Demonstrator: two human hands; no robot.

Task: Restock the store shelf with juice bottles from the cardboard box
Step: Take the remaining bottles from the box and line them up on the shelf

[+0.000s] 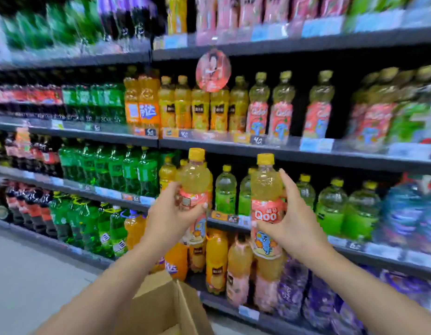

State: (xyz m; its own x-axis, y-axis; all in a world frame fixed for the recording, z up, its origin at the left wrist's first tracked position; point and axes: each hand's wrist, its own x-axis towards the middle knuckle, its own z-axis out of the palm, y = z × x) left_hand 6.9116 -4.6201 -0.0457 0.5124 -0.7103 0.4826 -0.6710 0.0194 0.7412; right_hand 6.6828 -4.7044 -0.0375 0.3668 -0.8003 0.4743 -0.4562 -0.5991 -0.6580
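My left hand point(172, 215) grips a juice bottle point(194, 180) with a yellow cap and pink label, held upright in front of the shelves. My right hand point(285, 217) grips a second Qoo juice bottle point(266, 189) of the same kind, also upright, a little to the right. Both bottles hang in the air below the shelf point(282, 146) where several matching pink-labelled bottles point(281, 110) stand, with a gap between them. The open cardboard box point(166, 303) sits low in front of me, its inside mostly out of view.
The shelving is packed with green soda bottles point(113, 170) at left, orange juice bottles point(200, 107) in the middle and green tea bottles point(330, 204) at right. A round hanging sign point(213, 71) dangles from the upper shelf. Grey floor point(28, 274) lies at the lower left.
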